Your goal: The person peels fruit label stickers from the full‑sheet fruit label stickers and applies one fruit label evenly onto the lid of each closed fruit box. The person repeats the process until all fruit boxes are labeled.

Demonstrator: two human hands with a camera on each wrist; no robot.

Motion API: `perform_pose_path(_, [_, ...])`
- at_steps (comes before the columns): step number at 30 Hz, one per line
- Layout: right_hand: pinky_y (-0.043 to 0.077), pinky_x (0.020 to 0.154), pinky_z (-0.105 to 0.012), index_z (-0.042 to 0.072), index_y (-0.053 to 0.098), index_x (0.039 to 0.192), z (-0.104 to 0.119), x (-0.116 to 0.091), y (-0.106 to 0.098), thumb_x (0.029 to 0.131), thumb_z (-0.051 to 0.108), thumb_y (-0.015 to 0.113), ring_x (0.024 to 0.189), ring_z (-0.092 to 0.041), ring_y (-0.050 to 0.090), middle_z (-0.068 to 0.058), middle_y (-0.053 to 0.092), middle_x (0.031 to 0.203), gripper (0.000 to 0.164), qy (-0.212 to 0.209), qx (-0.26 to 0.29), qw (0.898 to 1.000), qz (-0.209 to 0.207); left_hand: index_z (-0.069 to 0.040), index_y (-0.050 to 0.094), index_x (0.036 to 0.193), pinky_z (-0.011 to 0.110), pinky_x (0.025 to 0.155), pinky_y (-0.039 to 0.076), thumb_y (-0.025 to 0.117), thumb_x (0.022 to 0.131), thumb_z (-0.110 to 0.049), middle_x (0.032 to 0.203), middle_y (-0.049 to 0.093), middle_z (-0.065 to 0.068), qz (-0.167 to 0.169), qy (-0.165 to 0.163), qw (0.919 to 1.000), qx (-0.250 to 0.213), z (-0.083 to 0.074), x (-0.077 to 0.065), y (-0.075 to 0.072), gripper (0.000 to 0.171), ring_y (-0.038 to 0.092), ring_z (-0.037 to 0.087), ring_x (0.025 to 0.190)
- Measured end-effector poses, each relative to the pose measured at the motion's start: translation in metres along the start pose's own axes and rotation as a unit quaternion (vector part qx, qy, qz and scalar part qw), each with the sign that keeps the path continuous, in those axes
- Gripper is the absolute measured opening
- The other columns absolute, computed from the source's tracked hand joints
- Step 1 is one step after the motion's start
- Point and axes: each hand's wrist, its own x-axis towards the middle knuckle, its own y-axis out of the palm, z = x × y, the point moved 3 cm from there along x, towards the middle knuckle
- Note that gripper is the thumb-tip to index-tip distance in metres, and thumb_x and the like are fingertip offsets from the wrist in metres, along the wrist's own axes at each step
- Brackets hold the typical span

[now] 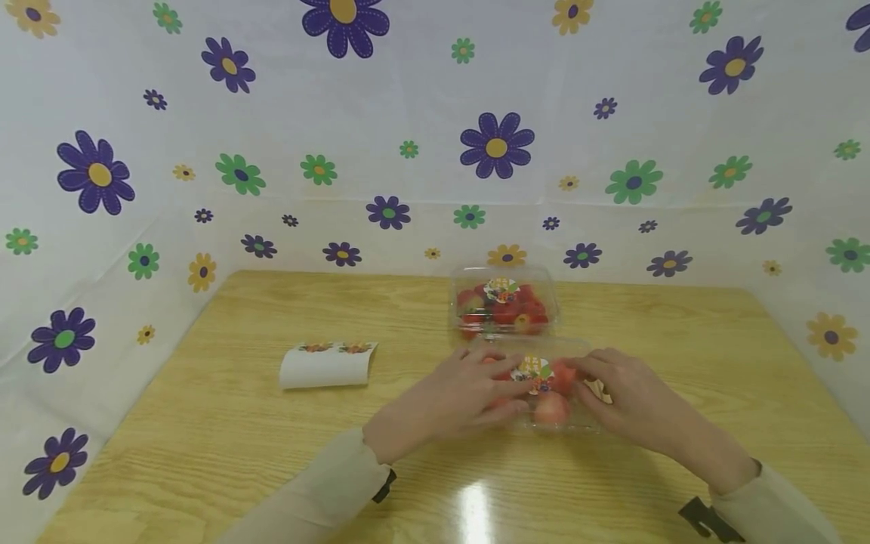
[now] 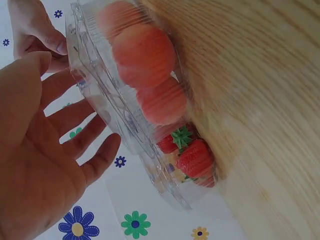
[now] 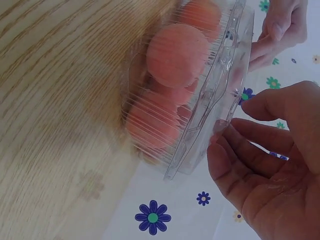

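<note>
A clear plastic clamshell box of peaches sits lid-closed on the wooden table, with a colourful fruit sticker on top of its lid. My left hand lies over the left part of that lid, its fingers extended and reaching the sticker. From the other side, my right hand touches the lid near the sticker's right edge, fingers loosely bent. In the left wrist view the left fingers spread along the lid. The right wrist view shows the right fingertips against the lid.
Right behind the peaches stands another clear box of strawberries, bearing a similar sticker. A curled white sheet of stickers lies on the table to the left. Flower-printed cloth encloses the back and sides.
</note>
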Motion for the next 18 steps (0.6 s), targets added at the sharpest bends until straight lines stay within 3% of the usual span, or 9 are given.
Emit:
perform_pose_path(5, [0.054,0.065,-0.026,0.003,0.075,0.113,0.000,-0.001,0.000,0.085,0.001,0.076,0.081,-0.011,0.068,0.003,0.072,0.091,0.028,-0.012,-0.001,1.000,-0.009,-0.021,0.070,0.133,0.043,0.117,0.043,0.049,0.109,-0.039,0.144,0.063,0.001,-0.034,0.024,0.9982,-0.042,0.005,-0.004,-0.002,0.037,0.051,0.021,0.141])
perform_pose_path(10, [0.055,0.066,-0.027,0.003,0.076,0.110,0.000,-0.001,0.001,0.085,0.002,0.077,0.081,-0.010,0.066,0.003,0.071,0.090,0.026,-0.015,-0.009,1.000,-0.012,-0.014,0.075,0.122,0.035,0.117,0.042,0.054,0.107,-0.031,0.128,0.074,-0.001,-0.081,0.062,0.9932,-0.057,0.009,-0.009,-0.001,0.031,0.058,0.020,0.135])
perform_pose_path(15, [0.053,0.065,-0.025,0.005,0.077,0.107,0.002,-0.001,0.001,0.082,0.004,0.079,0.079,-0.009,0.060,0.004,0.067,0.088,0.025,-0.026,-0.021,0.999,-0.027,-0.012,0.078,0.109,0.034,0.108,0.051,0.068,0.099,-0.022,0.121,0.075,0.004,-0.187,0.098,0.9742,-0.081,0.014,-0.020,0.001,0.018,0.067,0.020,0.122])
perform_pose_path(18, [0.052,0.063,-0.024,0.006,0.077,0.102,0.005,0.002,0.000,0.081,0.005,0.081,0.077,-0.009,0.060,0.005,0.065,0.085,0.022,-0.028,-0.030,0.998,-0.044,-0.013,0.078,0.104,0.031,0.095,0.056,0.076,0.093,-0.019,0.115,0.075,0.003,-0.242,0.089,0.9609,-0.100,0.019,-0.031,0.000,0.013,0.070,0.016,0.108])
